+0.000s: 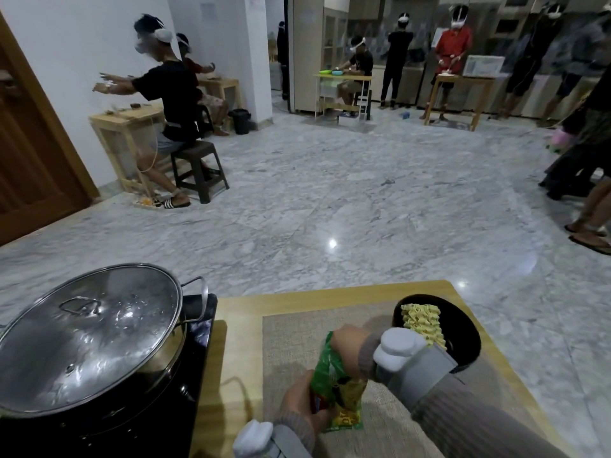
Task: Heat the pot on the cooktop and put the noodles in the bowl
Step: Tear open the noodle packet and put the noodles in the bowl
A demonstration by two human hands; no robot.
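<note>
A steel pot [89, 338] with a glass lid stands on the black cooktop [185, 401] at the lower left. On the wooden table, a black bowl [463, 332] holds a dry yellow noodle block [423, 322]. In front of me, both hands hold a green and yellow noodle wrapper [337, 388]. My left hand [297, 404] grips its lower part. My right hand [350, 348] pinches its top edge, just left of the bowl. Both wrists wear grey bands with white trackers.
A grey woven mat [291, 345] lies on the wooden table [297, 297] under the bowl and my hands. Beyond the table lies marble floor. Several people sit or stand at small tables along the far walls; someone's legs stand at the right edge.
</note>
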